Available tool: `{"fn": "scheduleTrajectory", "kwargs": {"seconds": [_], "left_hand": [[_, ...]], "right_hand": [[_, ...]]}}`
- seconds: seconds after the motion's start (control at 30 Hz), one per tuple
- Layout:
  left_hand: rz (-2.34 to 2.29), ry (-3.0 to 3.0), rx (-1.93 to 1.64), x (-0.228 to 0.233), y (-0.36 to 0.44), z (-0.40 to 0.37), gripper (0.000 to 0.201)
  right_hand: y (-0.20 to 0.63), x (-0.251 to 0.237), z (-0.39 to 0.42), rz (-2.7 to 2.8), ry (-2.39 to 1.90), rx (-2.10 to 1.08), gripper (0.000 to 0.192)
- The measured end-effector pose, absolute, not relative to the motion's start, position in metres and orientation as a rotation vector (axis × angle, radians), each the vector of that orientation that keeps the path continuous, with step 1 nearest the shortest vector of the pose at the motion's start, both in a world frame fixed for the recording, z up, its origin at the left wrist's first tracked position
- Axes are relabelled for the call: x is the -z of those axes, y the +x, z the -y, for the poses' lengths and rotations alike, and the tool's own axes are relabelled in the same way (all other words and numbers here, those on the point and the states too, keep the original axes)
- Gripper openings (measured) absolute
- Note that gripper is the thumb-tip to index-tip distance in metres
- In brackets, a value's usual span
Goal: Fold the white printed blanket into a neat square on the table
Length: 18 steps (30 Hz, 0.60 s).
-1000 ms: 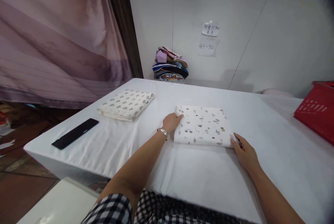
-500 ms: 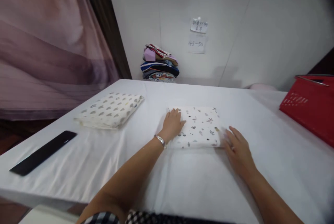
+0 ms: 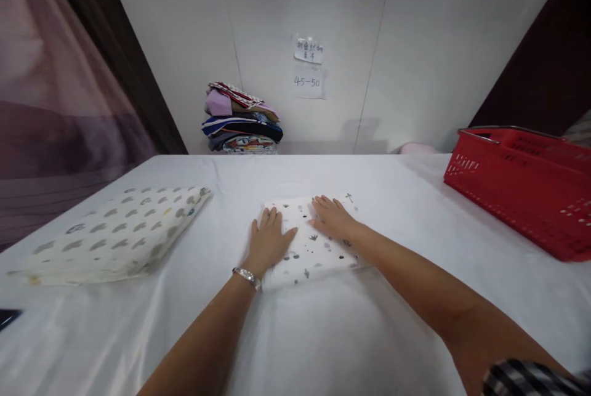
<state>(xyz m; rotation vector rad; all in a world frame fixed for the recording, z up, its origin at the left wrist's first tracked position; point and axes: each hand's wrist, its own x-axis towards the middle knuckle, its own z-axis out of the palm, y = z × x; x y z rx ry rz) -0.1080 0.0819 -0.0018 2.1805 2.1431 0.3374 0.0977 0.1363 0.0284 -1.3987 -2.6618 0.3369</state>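
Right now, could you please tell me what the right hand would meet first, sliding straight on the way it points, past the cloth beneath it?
Likely the fabric stack near the wall: the right hand points forward-left, across the table; depth is unclear.

A single head-worn camera is looking forward and down from above and behind the fingers [image 3: 272, 217], viewing them from fairly near; it is taking in the table [image 3: 295, 175] around them and the wall [image 3: 341, 20] beyond them.
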Motion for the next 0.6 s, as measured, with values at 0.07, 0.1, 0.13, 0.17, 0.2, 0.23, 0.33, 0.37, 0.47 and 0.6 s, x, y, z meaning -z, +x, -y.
{"fn": "scheduleTrajectory", "kwargs": {"seconds": [0.07,0.1,0.13,0.17,0.2,0.23,0.33,0.37,0.47,0.6], "left_hand": [[-2.151,2.164,-0.347,0.002,-0.108,-0.082,0.067],[-2.150,2.158,-0.349,0.002,-0.109,-0.083,0.068],[-2.149,2.153,-0.346,0.002,-0.109,-0.083,0.068],[-2.147,2.147,-0.339,0.002,-0.109,-0.083,0.068],[-2.146,2.142,-0.331,0.002,-0.109,-0.083,0.069],[-2.144,2.139,-0.322,0.002,-0.108,-0.083,0.069],[-2.145,2.147,-0.300,-0.001,-0.109,-0.082,0.068],[-2.149,2.156,-0.292,-0.003,-0.109,-0.082,0.066],[-2.172,2.243,-0.293,-0.012,-0.110,-0.089,0.057],[-2.074,2.444,-0.283,-0.025,-0.115,-0.119,0.047]], "right_hand": [[0.107,-0.018,-0.158,2.644,-1.500,-0.336,0.072],[0.111,-0.013,-0.166,2.637,-1.512,-0.325,0.074],[0.115,-0.008,-0.170,2.631,-1.510,-0.315,0.075],[0.117,-0.004,-0.173,2.628,-1.497,-0.302,0.076],[0.118,-0.001,-0.174,2.628,-1.485,-0.292,0.076],[0.118,0.001,-0.173,2.629,-1.479,-0.285,0.076],[0.116,-0.001,-0.171,2.629,-1.487,-0.290,0.074],[0.115,-0.004,-0.171,2.628,-1.490,-0.299,0.072],[0.116,-0.015,-0.178,2.641,-1.463,-0.314,0.056],[0.121,-0.033,-0.204,2.661,-1.593,-0.452,0.050]]}}
